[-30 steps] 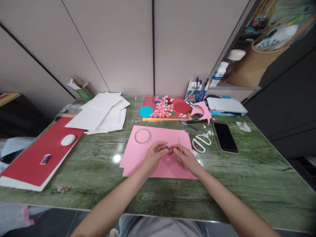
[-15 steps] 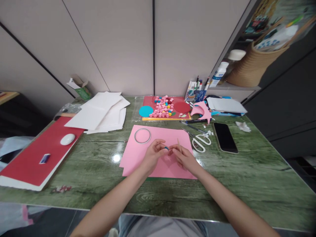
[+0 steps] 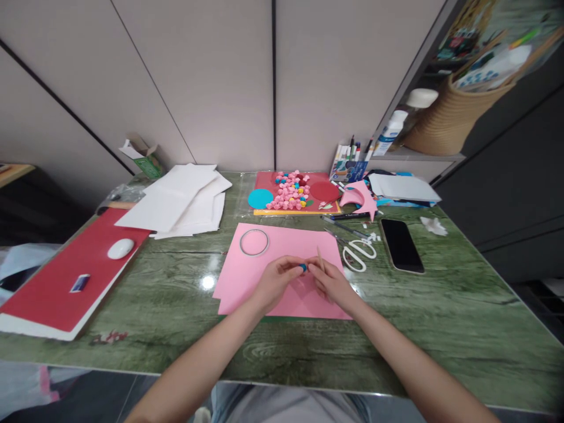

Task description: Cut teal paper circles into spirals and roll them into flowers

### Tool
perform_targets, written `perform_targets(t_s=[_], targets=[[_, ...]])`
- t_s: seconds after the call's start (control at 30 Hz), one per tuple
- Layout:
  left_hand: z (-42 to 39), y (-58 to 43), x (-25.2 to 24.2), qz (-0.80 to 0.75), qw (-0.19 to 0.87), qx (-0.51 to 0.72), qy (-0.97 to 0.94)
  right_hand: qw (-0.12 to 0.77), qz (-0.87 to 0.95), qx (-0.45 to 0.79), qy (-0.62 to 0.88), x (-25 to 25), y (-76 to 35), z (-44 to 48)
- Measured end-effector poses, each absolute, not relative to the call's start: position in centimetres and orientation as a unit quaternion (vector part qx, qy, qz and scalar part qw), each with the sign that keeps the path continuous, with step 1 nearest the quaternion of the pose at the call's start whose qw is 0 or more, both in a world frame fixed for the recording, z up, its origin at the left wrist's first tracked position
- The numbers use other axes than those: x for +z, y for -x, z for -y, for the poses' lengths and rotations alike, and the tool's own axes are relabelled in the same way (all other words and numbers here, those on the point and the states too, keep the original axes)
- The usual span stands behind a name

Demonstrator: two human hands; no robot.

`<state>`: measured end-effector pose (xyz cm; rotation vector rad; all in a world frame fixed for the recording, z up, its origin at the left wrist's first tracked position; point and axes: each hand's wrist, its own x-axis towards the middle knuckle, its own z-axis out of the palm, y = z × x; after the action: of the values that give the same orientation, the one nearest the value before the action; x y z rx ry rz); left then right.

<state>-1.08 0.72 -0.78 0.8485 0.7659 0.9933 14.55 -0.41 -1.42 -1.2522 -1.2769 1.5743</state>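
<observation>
My left hand (image 3: 274, 283) pinches a small blue curled paper piece (image 3: 303, 268) between thumb and forefinger. Opposite it, my right hand (image 3: 331, 284) has its fingers closed around a thin wooden stick (image 3: 320, 257), which points up out of the grip. The fingertips of both hands meet at the blue piece, so part of it is hidden. Both hands are above sheets of pink paper (image 3: 240, 282). A silvery ring (image 3: 254, 255) lies on the upper left of that paper, away from my fingers.
Behind are pink, blue and yellow paper pieces (image 3: 291, 197) on a red sheet. White-handled scissors (image 3: 346, 262) and a phone (image 3: 402, 245) lie right. White papers (image 3: 176, 194) and a red board (image 3: 57, 282) with a white mouse (image 3: 120, 249) are left.
The blue piece and my left fingertips have shifted slightly right, closer to my right hand. More of the blue piece's face shows now.
</observation>
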Motion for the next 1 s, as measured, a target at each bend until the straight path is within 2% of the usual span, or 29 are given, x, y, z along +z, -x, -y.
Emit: perform_targets(t_s=[0.2,0.53,1.0], targets=[[-0.7,1.2,-0.1,-0.398,0.699,0.43,-0.41,0.365,0.503,0.61,0.492,-1.5,-14.6,0.4],[-0.8,1.7,0.4,-0.394,0.675,0.44,-0.441,0.363,0.504,0.61,0.492,-1.7,-14.4,0.5],[-0.7,1.4,-0.3,-0.379,0.701,0.475,-0.374,0.366,0.507,0.604,0.494,-2.3,-14.5,0.4]])
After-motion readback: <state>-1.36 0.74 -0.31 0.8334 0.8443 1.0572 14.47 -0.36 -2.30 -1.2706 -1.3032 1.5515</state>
